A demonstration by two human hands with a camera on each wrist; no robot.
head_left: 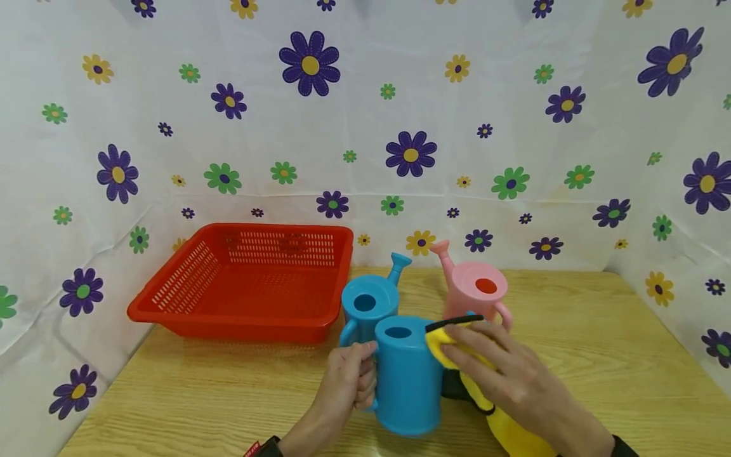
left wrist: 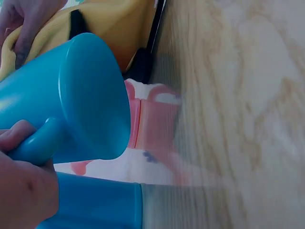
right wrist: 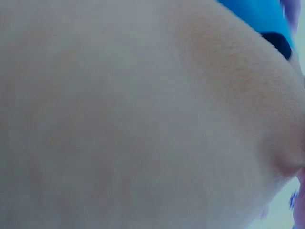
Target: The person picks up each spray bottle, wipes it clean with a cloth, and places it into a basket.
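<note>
My left hand [head_left: 349, 381] grips the handle of a blue watering can [head_left: 408, 381]. In the left wrist view this can [left wrist: 57, 95] is tilted, its round base facing the camera above the wood. My right hand [head_left: 514, 374] holds a yellow cloth with black edging [head_left: 442, 346] against the can's right side, by the spout, which is mostly covered. The rest of the cloth hangs below that hand. Skin fills most of the right wrist view, with part of the blue can [right wrist: 257, 16] at its upper right corner.
A second blue watering can [head_left: 370, 295] stands just behind the held one. Behind my right hand is a pink watering can [head_left: 474, 282]. At the back left sits a red plastic basket [head_left: 320, 330] with slotted sides. Flowered white sheeting [head_left: 365, 114] surrounds the wooden table [head_left: 228, 393].
</note>
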